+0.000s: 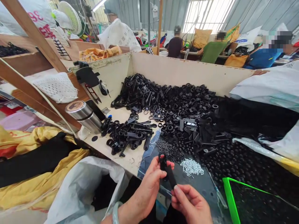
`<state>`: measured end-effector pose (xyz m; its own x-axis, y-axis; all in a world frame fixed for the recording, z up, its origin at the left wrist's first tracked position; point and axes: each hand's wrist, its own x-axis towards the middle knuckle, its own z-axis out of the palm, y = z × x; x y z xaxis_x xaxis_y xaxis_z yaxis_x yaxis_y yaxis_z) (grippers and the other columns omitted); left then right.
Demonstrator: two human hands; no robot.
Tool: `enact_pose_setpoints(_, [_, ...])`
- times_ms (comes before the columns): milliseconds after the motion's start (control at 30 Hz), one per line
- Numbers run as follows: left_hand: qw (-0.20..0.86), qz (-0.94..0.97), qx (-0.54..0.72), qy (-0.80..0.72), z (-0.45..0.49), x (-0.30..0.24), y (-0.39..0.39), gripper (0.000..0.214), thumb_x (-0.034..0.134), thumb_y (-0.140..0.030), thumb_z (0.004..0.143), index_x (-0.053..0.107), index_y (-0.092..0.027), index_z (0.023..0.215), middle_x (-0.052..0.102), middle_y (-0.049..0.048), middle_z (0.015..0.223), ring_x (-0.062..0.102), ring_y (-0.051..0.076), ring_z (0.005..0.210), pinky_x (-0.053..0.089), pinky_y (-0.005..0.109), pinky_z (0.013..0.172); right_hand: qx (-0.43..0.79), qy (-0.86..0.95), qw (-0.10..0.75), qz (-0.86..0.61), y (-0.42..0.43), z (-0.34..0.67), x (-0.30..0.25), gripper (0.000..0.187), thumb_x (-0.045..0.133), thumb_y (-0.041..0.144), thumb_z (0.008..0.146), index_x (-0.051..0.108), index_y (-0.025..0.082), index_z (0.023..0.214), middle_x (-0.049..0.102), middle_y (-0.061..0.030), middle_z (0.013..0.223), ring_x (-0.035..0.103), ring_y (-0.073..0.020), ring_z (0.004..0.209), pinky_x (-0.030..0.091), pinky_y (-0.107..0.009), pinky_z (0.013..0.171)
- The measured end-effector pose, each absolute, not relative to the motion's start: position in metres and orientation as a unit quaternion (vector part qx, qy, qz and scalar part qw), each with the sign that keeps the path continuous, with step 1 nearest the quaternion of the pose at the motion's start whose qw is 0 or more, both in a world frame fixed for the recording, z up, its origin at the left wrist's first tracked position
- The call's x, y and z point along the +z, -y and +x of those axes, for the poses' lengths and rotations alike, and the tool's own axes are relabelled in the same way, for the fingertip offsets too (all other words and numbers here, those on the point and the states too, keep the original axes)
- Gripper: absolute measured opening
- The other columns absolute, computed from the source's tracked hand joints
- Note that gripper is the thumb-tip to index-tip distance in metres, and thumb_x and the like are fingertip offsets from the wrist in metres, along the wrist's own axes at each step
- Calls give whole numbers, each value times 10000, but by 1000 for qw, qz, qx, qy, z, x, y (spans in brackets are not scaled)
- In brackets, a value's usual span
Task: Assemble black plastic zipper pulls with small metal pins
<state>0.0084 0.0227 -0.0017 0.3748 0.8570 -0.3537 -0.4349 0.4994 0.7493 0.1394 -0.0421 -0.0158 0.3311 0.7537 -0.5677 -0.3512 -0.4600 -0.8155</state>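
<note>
My left hand [149,186] pinches the ring end of a black plastic clip [166,169] near the table's front edge. My right hand [190,203] grips the same clip at its lower end, fingers closed round it. Just beyond the hands lie a small heap of white pins [192,166] and a heap of tiny dark screws [168,148]. A pile of assembled black clips [130,135] sits to the left of them.
A walled wooden tray [177,70] holds large heaps of black plastic parts [187,105]. A steel flask [84,115] lies at the left, a green-rimmed bin [230,199] at the right. White and yellow sacks [46,174] crowd the near left. Other people sit at the back.
</note>
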Motion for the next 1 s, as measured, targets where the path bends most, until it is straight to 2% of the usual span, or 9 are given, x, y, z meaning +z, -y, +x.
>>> enact_pose_setpoints(167, [765,307,416,-384,9,-5,-14,267,597,-322,957,618,-229,1207,673,71,1235,509,242,1268,283,390,1134,600,98,509,-609,40,131,-19,543,990,543,432,756,146,719,732,-46,675,649,-125,567,568,-227,577])
enact_pose_setpoints(467, [758,308,413,-401,12,-5,-10,250,624,-378,961,648,-232,1162,692,82,1223,544,249,1256,335,383,1121,661,88,483,-568,43,144,-41,443,990,476,516,776,172,756,737,-34,714,671,-128,606,589,-248,616])
enact_pose_setpoints(633, [733,329,421,-421,12,-5,-15,263,641,-419,953,658,-200,1098,734,95,1106,643,242,1072,446,364,999,638,123,493,-578,43,137,-42,460,964,517,548,762,162,760,705,-21,687,647,-132,598,579,-257,621])
enact_pose_setpoints(767, [715,361,420,-427,11,-4,-17,268,647,-439,948,660,-188,1041,745,82,987,666,224,969,491,324,902,539,219,522,-623,43,128,-39,444,881,580,660,699,181,730,647,8,664,594,-121,602,537,-216,598])
enact_pose_setpoints(833, [714,355,422,-431,10,-5,-14,277,653,-448,943,666,-191,1045,744,72,964,667,213,940,496,309,886,516,254,522,-630,40,125,-37,425,880,555,673,675,198,779,677,-1,741,614,-137,649,546,-225,625])
enact_pose_setpoints(933, [715,333,425,-444,9,-7,-10,307,700,-464,905,692,-193,1048,738,74,1012,658,206,940,507,288,859,565,274,509,-588,32,123,-33,482,856,556,708,693,208,999,733,-55,910,673,-189,763,582,-288,683])
enact_pose_setpoints(1000, [723,329,415,-444,5,-6,-11,337,729,-473,878,704,-204,1079,737,80,1056,659,209,930,521,291,835,599,289,504,-551,29,124,-29,548,796,585,773,688,202,1151,735,-61,882,676,-198,751,586,-309,679])
